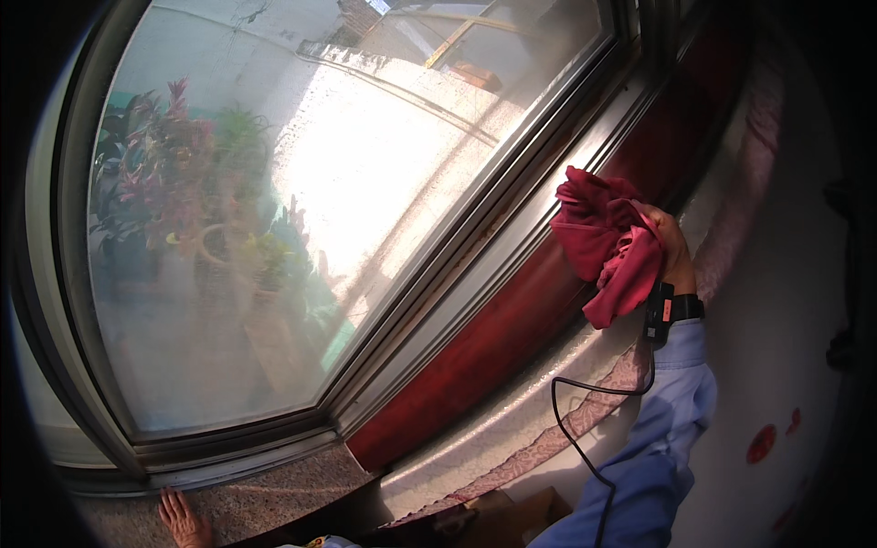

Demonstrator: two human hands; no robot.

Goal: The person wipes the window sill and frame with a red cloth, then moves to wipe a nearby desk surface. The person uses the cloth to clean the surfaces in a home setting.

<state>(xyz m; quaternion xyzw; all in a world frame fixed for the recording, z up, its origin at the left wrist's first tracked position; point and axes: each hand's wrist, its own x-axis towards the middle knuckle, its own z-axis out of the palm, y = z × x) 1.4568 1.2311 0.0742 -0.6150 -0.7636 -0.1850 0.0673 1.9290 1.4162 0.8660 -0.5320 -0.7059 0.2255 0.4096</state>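
My right hand (pixel 670 240) grips a bunched dark red cloth (pixel 613 240), which hides most of its fingers. The cloth is over the metal sliding track (pixel 548 198) of the window frame and a red painted strip (pixel 479 356) beside it; I cannot tell whether it touches them. At the lower left my left hand (pixel 186 518) lies with fingers extended on a speckled stone sill (pixel 288 479), holding nothing. Its fingertips are near the frame's bottom rail (pixel 226 459). The large glass pane (pixel 226 356) looks hazy and smeared.
A black cable (pixel 582 449) hangs in a loop from a small black device (pixel 658 314) strapped at my right wrist. Below the red strip runs pale fabric with a pink patterned border (pixel 548 445). Potted plants (pixel 185 164) and a sunlit wall (pixel 363 171) show through the glass.
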